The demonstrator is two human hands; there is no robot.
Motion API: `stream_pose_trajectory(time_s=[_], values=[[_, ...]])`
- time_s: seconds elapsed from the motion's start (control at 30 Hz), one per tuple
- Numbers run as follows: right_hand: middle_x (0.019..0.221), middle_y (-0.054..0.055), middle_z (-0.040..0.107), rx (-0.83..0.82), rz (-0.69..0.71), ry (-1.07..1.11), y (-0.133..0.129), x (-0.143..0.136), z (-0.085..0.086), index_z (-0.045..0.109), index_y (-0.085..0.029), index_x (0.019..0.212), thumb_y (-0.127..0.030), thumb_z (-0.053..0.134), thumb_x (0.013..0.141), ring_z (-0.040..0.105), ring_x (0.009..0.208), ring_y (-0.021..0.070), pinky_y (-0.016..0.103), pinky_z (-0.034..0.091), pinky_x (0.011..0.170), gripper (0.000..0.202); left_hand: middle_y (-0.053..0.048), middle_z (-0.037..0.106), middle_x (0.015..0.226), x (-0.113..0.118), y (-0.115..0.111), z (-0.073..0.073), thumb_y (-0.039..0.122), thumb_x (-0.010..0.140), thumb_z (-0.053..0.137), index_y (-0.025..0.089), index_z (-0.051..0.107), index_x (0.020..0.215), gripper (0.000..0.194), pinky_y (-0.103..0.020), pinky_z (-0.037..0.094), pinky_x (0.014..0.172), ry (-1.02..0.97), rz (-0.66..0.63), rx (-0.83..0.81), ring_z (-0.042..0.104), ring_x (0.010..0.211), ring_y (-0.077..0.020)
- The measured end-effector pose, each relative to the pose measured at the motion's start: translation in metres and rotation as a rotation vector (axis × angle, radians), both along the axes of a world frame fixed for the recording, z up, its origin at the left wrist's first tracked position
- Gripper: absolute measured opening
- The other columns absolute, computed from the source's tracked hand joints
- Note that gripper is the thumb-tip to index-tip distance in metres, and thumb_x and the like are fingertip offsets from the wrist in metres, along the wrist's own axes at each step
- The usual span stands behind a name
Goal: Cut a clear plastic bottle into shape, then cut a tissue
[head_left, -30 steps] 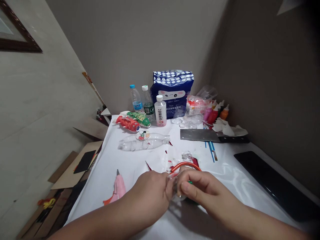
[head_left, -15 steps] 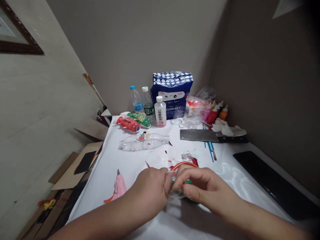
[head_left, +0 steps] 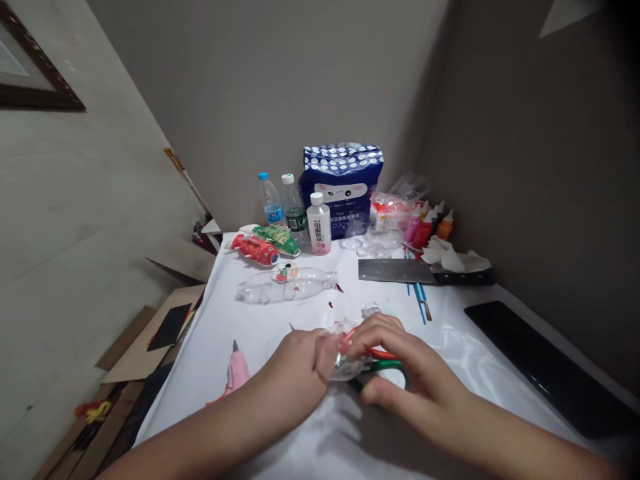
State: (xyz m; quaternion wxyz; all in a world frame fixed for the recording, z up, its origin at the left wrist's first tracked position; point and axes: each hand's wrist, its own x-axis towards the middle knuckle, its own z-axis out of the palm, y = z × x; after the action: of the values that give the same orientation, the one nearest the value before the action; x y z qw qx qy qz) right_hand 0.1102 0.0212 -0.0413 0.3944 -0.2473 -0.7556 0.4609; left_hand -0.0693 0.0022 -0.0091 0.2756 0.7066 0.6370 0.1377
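Observation:
My left hand (head_left: 307, 363) is closed around a crumpled clear plastic bottle piece (head_left: 345, 369), which sticks out between the two hands. Curled over the right side of it, my right hand (head_left: 405, 363) has the scissors (head_left: 397, 365) in its grasp. Their orange-red handle passes under the fingers, and the green loop shows between fingers and thumb. The blades are mostly hidden behind the plastic and the hands. A clear bottle cut open along its side (head_left: 285, 285) lies beyond my left hand. To the left rests a pink glue gun (head_left: 238, 370).
A cleaver (head_left: 397, 270) and paintbrushes (head_left: 421, 303) lie at the right, near a black slab (head_left: 540, 367). Red and green fish figures (head_left: 255, 250), bottles (head_left: 320, 225), a blue bag (head_left: 343, 190) and paint bottles (head_left: 424, 230) line the back.
The scissor handles have come nearer and turned, so the green loop now shows. My right hand has spread its thumb further from its fingers. The plastic piece has shifted slightly between my hands.

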Motion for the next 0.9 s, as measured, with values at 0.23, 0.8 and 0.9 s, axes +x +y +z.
stream_pose_trajectory(time_s=[0.23, 0.8, 0.9], values=[[0.077, 0.002, 0.062, 0.23, -0.039, -0.021, 0.002, -0.007, -0.004, 0.065, -0.023, 0.087, -0.026, 0.052, 0.092, 0.051, 0.077, 0.0186, 0.039, 0.035, 0.079, 0.014, -0.004, 0.069, 0.08, -0.003, -0.004, -0.01, 0.051, 0.088, 0.034, 0.022, 0.066, 0.076, 0.045, -0.032, 0.043, 0.075, -0.214, 0.033, 0.015, 0.058, 0.079, -0.0221], [0.07, 0.001, 0.059, 0.191, 0.14, 0.034, -0.006, 0.002, 0.01, 0.061, -0.02, 0.076, -0.031, 0.049, 0.095, 0.051, 0.075, 0.0161, 0.036, 0.038, 0.077, 0.025, 0.0, 0.058, 0.062, -0.002, -0.005, -0.005, 0.055, 0.085, 0.043, 0.018, 0.062, 0.066, 0.046, -0.024, 0.036, 0.057, -0.425, -0.075, -0.171, 0.046, 0.061, -0.0143], [0.073, 0.001, 0.058, 0.162, 0.099, -0.03, -0.001, 0.002, 0.006, 0.058, -0.02, 0.075, -0.03, 0.047, 0.095, 0.05, 0.077, 0.017, 0.037, 0.037, 0.078, 0.024, -0.001, 0.062, 0.067, -0.004, -0.002, -0.01, 0.055, 0.084, 0.045, 0.02, 0.065, 0.069, 0.043, -0.025, 0.037, 0.06, -0.348, 0.058, -0.128, 0.051, 0.066, -0.0168]])
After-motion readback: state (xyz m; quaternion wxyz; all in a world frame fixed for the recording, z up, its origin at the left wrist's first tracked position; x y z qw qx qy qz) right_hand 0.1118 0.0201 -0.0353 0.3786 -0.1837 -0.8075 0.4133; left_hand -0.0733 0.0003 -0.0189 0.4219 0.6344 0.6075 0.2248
